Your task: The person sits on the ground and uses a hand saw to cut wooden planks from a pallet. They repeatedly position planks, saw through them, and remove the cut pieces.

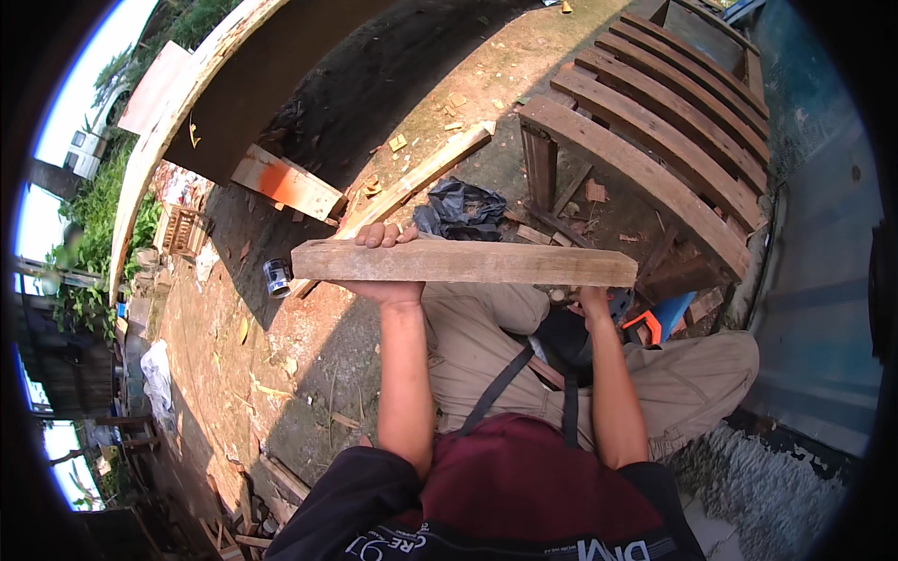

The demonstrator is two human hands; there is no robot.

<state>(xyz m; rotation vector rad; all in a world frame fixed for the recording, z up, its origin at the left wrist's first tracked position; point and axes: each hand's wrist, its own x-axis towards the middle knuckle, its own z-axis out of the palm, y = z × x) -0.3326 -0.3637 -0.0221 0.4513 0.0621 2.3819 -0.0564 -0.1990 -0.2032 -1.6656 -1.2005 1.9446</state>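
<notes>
A thick wooden plank (468,263) lies crosswise in front of me, above my lap. My left hand (388,280) is closed around its left part, with fingertips over the far edge and the palm underneath. Below the plank's right end, my right hand (589,301) has its fingers curled. The plank partly covers that hand, and what it holds cannot be made out. Beside it a dark rounded thing shows in part. An orange handle-like piece (645,325) lies near my right knee, next to something blue.
A slatted wooden frame (645,178) stands at the far right beside a bluish wall (814,243). Ahead lie a long timber (421,182), black crumpled plastic (460,208) and wood scraps. A can (277,278) stands left, near an orange-marked wood block (285,182). A large board (178,122) rises at upper left.
</notes>
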